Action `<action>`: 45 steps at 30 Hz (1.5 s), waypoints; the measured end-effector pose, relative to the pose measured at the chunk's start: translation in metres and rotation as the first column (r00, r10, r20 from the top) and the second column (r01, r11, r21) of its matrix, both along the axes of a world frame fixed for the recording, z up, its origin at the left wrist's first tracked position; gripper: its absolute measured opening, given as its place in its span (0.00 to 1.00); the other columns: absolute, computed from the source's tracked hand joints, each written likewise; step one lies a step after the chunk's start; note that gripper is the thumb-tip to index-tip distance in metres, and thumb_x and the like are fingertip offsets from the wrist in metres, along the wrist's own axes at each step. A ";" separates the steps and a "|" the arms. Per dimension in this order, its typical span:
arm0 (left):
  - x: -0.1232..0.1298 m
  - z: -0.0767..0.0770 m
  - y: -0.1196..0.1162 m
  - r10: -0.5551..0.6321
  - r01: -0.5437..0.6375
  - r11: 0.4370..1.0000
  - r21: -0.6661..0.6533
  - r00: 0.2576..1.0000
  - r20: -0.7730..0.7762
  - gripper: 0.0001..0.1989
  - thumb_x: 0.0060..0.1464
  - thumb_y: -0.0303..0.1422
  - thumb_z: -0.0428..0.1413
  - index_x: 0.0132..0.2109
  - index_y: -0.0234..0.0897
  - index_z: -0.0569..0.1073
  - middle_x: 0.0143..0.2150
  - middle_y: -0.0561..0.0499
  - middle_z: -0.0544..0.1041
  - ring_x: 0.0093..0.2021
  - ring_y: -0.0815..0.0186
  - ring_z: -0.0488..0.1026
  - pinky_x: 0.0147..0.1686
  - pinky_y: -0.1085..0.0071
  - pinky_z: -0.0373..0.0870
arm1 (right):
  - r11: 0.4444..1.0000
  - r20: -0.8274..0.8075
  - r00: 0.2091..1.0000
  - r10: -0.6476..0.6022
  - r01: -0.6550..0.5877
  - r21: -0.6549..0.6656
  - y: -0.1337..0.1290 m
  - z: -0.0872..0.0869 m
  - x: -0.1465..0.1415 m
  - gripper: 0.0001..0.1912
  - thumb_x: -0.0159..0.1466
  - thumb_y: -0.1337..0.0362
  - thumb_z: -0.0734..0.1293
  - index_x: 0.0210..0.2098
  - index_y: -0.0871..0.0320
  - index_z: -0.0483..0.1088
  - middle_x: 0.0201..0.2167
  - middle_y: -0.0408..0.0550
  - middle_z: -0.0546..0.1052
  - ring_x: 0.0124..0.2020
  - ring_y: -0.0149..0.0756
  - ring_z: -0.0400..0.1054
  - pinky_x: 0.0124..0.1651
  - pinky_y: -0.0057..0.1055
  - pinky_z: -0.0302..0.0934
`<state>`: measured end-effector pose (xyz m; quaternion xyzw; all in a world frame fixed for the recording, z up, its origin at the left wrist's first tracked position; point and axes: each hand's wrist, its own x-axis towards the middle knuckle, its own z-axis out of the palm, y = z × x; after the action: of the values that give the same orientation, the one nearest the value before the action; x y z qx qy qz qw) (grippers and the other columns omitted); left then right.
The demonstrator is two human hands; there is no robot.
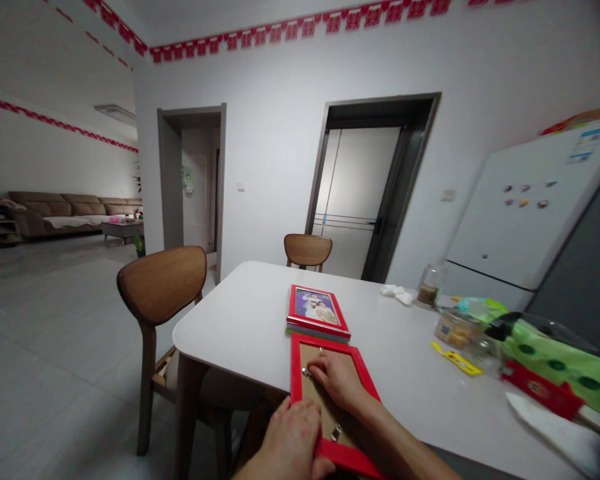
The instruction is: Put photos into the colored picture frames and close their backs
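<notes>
A red picture frame [296,363] lies face down at the near edge of the white table, its brown backing board [325,407] showing. My left hand [293,437] grips the frame's near left side, with the thumb over the lower border. On the backing, the closed fingers of my right hand [337,380] press at a small metal clip [305,371] by the left border. Another metal clip [336,433] sits nearer to me, and a third [321,349] is at the far end. Just beyond lies a stack topped by a red-framed photo [317,307], face up.
The white table [235,313] has a glass jar [430,287], crumpled tissue [397,293], a yellow packaged item [457,359], plastic containers [455,328] and a green bag [560,353] on its right. Wooden chairs stand left [165,277] and at the far side [308,249].
</notes>
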<state>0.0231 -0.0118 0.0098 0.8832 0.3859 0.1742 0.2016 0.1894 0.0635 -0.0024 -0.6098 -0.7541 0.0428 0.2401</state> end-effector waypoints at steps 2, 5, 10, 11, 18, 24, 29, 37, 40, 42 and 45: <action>0.000 0.002 0.000 0.011 -0.011 1.000 0.004 1.000 -0.016 0.25 0.40 0.36 0.58 0.47 0.34 0.65 0.47 0.46 0.69 0.47 0.59 0.63 0.52 0.65 0.52 | 0.998 0.015 0.998 0.058 -0.058 0.002 -0.005 -0.002 -0.010 0.14 0.56 0.63 0.57 0.22 0.57 0.71 0.24 0.45 0.71 0.30 0.30 0.62 0.32 0.24 0.51; -0.002 0.005 0.001 0.005 -0.005 1.000 0.031 1.000 -0.022 0.22 0.40 0.37 0.58 0.44 0.35 0.66 0.44 0.48 0.70 0.44 0.60 0.65 0.50 0.67 0.55 | 0.997 0.028 0.997 0.078 -0.078 0.011 -0.007 -0.004 -0.018 0.14 0.57 0.66 0.56 0.22 0.58 0.71 0.24 0.46 0.70 0.30 0.31 0.61 0.33 0.25 0.51; -0.004 0.004 0.002 -0.003 0.003 0.998 0.069 1.000 -0.003 0.23 0.41 0.38 0.58 0.46 0.38 0.64 0.44 0.50 0.70 0.44 0.60 0.65 0.48 0.67 0.56 | 0.996 0.042 0.995 0.088 -0.088 0.001 -0.010 -0.003 -0.021 0.15 0.56 0.68 0.55 0.20 0.60 0.69 0.24 0.46 0.69 0.28 0.30 0.60 0.32 0.25 0.50; -0.004 0.004 0.001 -0.007 0.007 0.997 0.072 1.000 0.000 0.22 0.41 0.38 0.57 0.45 0.39 0.64 0.44 0.51 0.70 0.44 0.61 0.65 0.48 0.67 0.56 | 0.996 0.044 0.995 0.092 -0.092 0.000 -0.012 -0.002 -0.021 0.15 0.56 0.68 0.55 0.20 0.60 0.69 0.24 0.46 0.70 0.29 0.30 0.60 0.32 0.25 0.50; -0.004 0.005 0.003 -0.001 0.002 0.997 0.076 1.000 -0.017 0.21 0.42 0.37 0.57 0.44 0.37 0.64 0.44 0.50 0.70 0.44 0.62 0.65 0.47 0.70 0.56 | 0.998 0.050 0.997 0.060 -0.059 -0.019 -0.006 -0.001 -0.023 0.13 0.54 0.68 0.56 0.19 0.60 0.69 0.23 0.46 0.70 0.28 0.30 0.61 0.32 0.25 0.51; -0.007 0.006 0.004 0.012 -0.010 0.995 0.096 1.000 -0.027 0.19 0.42 0.37 0.57 0.43 0.37 0.65 0.43 0.50 0.70 0.43 0.62 0.65 0.46 0.70 0.58 | 0.996 -0.001 0.996 0.091 -0.091 -0.003 -0.011 0.005 -0.018 0.13 0.57 0.66 0.56 0.25 0.59 0.71 0.26 0.47 0.72 0.31 0.31 0.62 0.36 0.25 0.54; -0.012 0.009 0.007 0.021 -0.017 0.997 0.077 0.998 -0.052 0.19 0.43 0.37 0.56 0.44 0.38 0.64 0.44 0.50 0.69 0.44 0.61 0.64 0.45 0.70 0.58 | 0.974 -0.084 0.972 0.220 -0.223 -0.031 -0.054 0.019 -0.003 0.13 0.56 0.68 0.56 0.32 0.56 0.72 0.37 0.49 0.70 0.40 0.34 0.61 0.43 0.29 0.54; -0.013 0.012 0.011 0.021 -0.017 0.998 0.058 0.997 -0.072 0.18 0.44 0.40 0.55 0.43 0.39 0.64 0.42 0.51 0.69 0.42 0.61 0.65 0.42 0.70 0.59 | 0.944 0.032 0.943 0.331 -0.330 -0.024 -0.096 0.024 0.001 0.15 0.57 0.67 0.55 0.36 0.52 0.71 0.39 0.48 0.69 0.44 0.38 0.58 0.50 0.39 0.49; -0.013 0.012 0.011 0.013 -0.010 0.998 0.064 0.998 -0.059 0.20 0.44 0.39 0.55 0.46 0.39 0.64 0.43 0.50 0.69 0.43 0.61 0.65 0.44 0.70 0.59 | 0.937 0.056 0.935 0.350 -0.348 -0.035 -0.098 0.028 0.001 0.14 0.57 0.66 0.56 0.35 0.51 0.71 0.40 0.48 0.69 0.45 0.38 0.57 0.50 0.40 0.49; -0.014 0.010 0.011 0.007 -0.004 0.998 0.060 0.999 -0.052 0.22 0.45 0.38 0.54 0.49 0.40 0.62 0.46 0.50 0.68 0.45 0.61 0.63 0.46 0.69 0.57 | 0.931 0.058 0.930 0.364 -0.362 -0.038 -0.102 0.029 0.004 0.14 0.57 0.64 0.56 0.38 0.51 0.70 0.41 0.48 0.69 0.47 0.39 0.57 0.51 0.40 0.48; -0.015 0.005 0.014 0.011 -0.009 0.999 0.043 0.999 -0.042 0.25 0.44 0.38 0.55 0.51 0.40 0.61 0.49 0.49 0.66 0.48 0.61 0.62 0.48 0.69 0.55 | 0.931 0.018 0.931 0.364 -0.362 -0.050 -0.107 0.020 0.013 0.18 0.55 0.59 0.60 0.46 0.49 0.65 0.48 0.48 0.66 0.51 0.42 0.54 0.54 0.42 0.46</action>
<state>0.0082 0.0017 0.0148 0.8888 0.3908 0.1646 0.1737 0.2029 -0.0439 0.0179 -0.4659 -0.8558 0.0955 0.2036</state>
